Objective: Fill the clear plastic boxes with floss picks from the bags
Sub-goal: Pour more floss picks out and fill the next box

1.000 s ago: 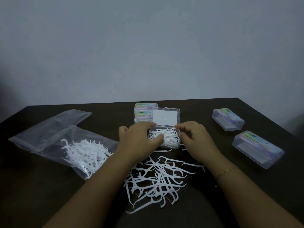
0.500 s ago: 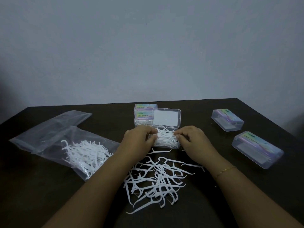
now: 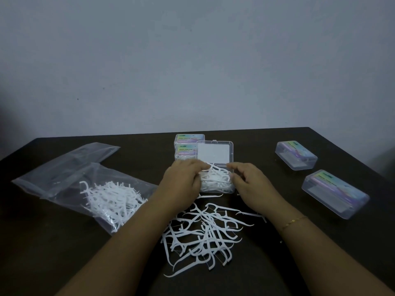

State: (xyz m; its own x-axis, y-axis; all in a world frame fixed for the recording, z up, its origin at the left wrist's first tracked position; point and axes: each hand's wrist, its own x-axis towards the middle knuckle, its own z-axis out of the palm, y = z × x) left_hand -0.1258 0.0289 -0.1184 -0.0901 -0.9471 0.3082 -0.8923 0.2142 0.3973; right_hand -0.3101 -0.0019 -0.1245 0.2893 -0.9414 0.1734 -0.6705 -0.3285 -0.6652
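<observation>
A clear plastic box (image 3: 218, 190) stands open in the middle of the dark table, its lid (image 3: 214, 152) raised behind it. White floss picks (image 3: 217, 178) heap above its rim. My left hand (image 3: 181, 180) rests on the box's left side, fingertips on the picks. My right hand (image 3: 250, 180) hovers at the box's right edge with fingers curled and slightly apart, not clearly gripping anything. A loose pile of floss picks (image 3: 203, 233) lies in front of the box between my forearms. A clear bag (image 3: 106, 199) at left holds more picks.
Two closed labelled boxes (image 3: 188, 146) are stacked behind the open one. Two more closed boxes lie at right, one farther (image 3: 296, 154) and one nearer (image 3: 335, 194). An emptier plastic bag (image 3: 74, 159) lies at back left. The table's far edge (image 3: 256, 130) meets a wall.
Both hands have moved on the open box: the left slid further over the picks, pressing them, and the right drew back slightly from the box's right edge. More picks stick up.
</observation>
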